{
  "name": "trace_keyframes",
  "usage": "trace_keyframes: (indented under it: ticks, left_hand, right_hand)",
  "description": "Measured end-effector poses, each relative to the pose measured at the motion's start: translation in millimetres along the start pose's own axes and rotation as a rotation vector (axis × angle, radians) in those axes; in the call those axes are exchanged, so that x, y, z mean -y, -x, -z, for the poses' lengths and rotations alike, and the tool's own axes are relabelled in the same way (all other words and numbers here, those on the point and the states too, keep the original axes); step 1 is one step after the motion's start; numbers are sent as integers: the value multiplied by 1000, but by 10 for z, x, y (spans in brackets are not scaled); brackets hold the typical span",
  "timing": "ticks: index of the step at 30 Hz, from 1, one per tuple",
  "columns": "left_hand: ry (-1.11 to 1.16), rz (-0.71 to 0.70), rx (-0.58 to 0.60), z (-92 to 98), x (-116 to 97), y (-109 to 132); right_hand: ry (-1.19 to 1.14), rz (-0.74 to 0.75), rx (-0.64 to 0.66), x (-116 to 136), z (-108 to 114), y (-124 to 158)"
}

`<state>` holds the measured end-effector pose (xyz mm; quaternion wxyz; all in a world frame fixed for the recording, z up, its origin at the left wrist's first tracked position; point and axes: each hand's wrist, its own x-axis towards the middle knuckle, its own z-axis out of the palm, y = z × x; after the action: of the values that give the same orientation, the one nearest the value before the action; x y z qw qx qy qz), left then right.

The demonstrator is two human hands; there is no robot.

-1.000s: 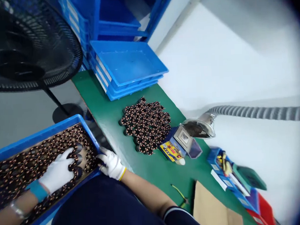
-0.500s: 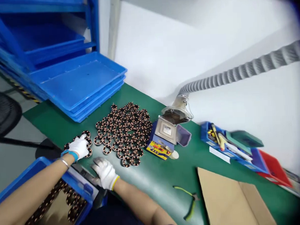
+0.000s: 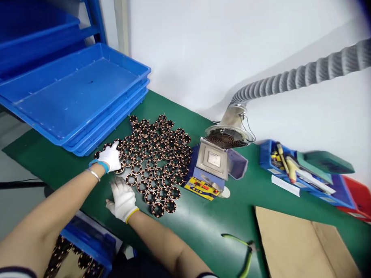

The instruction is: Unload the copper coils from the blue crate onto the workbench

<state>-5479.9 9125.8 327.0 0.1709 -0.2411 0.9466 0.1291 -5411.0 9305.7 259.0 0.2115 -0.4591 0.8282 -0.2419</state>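
Observation:
My left hand (image 3: 109, 158), in a white glove, lies over a small group of copper-wound ring cores at the left edge of a larger cluster. Its index finger points out, and the palm hides part of the rings beneath. The larger cluster of copper-wound ring cores (image 3: 152, 163) is spread on the green table (image 3: 189, 244), most rings touching one another. My right hand (image 3: 122, 199), also gloved, rests on the table just below my left hand, fingers stretched out, thumb apart, nothing in it.
Stacked blue trays (image 3: 77, 90) stand behind on the left. A blue bin (image 3: 96, 243) with more ring cores sits below the table edge. A blue and yellow machine (image 3: 205, 170) is under an exhaust hose (image 3: 293, 80). Green-handled cutters (image 3: 246, 258) and cardboard (image 3: 292, 236) lie right.
My left hand has slid the small group of rings across the table up against the larger cluster. My right hand has moved from the table edge onto the tabletop. The view has shifted.

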Motion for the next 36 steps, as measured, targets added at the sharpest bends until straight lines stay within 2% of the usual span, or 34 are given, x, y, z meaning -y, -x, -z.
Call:
trace_keyframes:
  ticks: [3,6,9,10,12,14,16,17,19,21,24,26,28,30,32,33,34,36]
  left_hand:
    - [119,23,-114,27,-63,-233]
    - [242,41,-239,71,-216,-385]
    - [469,12,-414,95,-337,-261]
    - [564,2,-488,70,-334,-122]
    - [721,-2,-620,-82,-238,323]
    - [782,29,-706,-391,-35,961]
    - [779,149,-752,-828,223,1724]
    - [759,254,-740,-1070,352,2126]
    - [643,496,-644,-1543,570,2918]
    - [571,722,-592,-1954,714,3629]
    - [365,1055,-358,-2442,806,4433]
    - [328,1151,-280,-2714,812,4765]
    - [342,1124,-252,-2950,796,4940]
    - [329,1095,-249,-3123,778,4990]
    - [309,1100,-261,-3205,771,4976]
    - [307,1105,-263,-3208,772,4965]
    - [304,1101,-258,-3190,775,4962]
    - [287,1068,-219,-3113,783,4987]
  right_hand:
    - [44,16,0,5,32,-24]
    - [96,22,21,16,45,-19]
    - [126,25,-3,10,5,-34]
    - [133,19,-23,3,-19,-56]
    - [155,-4,-57,-14,-66,-144]
    - [181,-45,-80,-21,-84,-295]
    - [195,-103,-107,-12,-62,-483]
    - [196,-135,-125,-3,-43,-576]
    - [187,-181,-172,18,-18,-723]
    - [167,-186,-209,36,-42,-781]
    - [94,-180,-252,68,-154,-704]
    - [31,-130,-302,128,-202,-631]
    - [-10,-56,-356,264,-174,-624]
    - [-20,22,-401,505,-77,-682]
    - [5,178,-374,827,15,-712]
    - [34,316,-290,997,26,-682]
    - [74,487,-146,1155,-1,-611]
    - [172,819,264,1396,-168,-335]
